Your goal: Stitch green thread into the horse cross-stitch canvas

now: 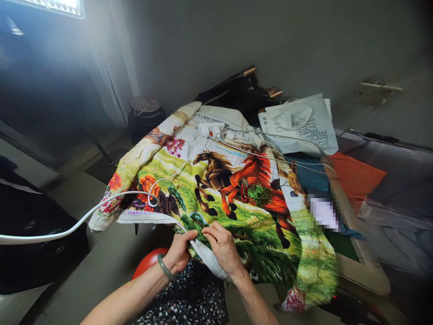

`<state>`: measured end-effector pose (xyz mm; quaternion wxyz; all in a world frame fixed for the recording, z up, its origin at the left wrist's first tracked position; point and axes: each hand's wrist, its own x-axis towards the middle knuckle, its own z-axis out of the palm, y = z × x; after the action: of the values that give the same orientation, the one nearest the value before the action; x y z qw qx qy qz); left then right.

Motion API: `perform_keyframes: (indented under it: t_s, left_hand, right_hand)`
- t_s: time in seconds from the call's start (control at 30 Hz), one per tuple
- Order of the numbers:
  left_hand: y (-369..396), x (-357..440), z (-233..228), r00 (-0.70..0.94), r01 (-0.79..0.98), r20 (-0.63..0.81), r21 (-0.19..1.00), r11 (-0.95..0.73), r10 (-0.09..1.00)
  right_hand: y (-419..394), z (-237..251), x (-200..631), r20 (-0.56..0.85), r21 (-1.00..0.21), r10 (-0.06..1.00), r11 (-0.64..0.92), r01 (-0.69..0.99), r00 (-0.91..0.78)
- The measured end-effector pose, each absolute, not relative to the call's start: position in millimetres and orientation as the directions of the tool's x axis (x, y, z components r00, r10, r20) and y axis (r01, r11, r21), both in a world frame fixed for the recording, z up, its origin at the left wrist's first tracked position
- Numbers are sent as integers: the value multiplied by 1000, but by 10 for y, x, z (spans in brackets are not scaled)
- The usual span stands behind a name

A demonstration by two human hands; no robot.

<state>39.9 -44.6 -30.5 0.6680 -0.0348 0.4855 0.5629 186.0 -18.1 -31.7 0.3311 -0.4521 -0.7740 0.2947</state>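
Observation:
A large cross-stitch canvas with running horses, flowers and green grass spreads out in front of me, its sides rolled. My left hand, with a green bangle at the wrist, is closed on the near edge of the canvas, thumb on top. Just beside it my right hand pinches finger and thumb together at the stitched surface. Whatever lies in that pinch is too small to make out. A tangle of green thread rests on the red horse, beside a small red-handled tool.
A white power strip with plugs and thin cords sits on the canvas. A thick white cable crosses from the left. Behind on the right stands a pale printed bag, near orange cloth. A red rounded object shows below.

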Motion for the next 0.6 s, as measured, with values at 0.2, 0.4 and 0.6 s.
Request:
perform_keyframes:
  t_s: [0.2, 0.4, 0.6]
  left_hand:
    - [-439, 400, -314, -99, -785, -687, 499, 368, 720]
    - [-447, 396, -301, -86, -795, -677, 488, 359, 731]
    - [-474, 395, -319, -75, -784, -650, 507, 358, 756]
  right_hand:
    - [-154, -319, 1864, 267, -763, 886, 435, 479, -379]
    - [-169, -310, 1895, 261, -685, 871, 470, 557, -415]
    - [-221, -263, 1808, 269, -516, 861, 507, 691, -431]
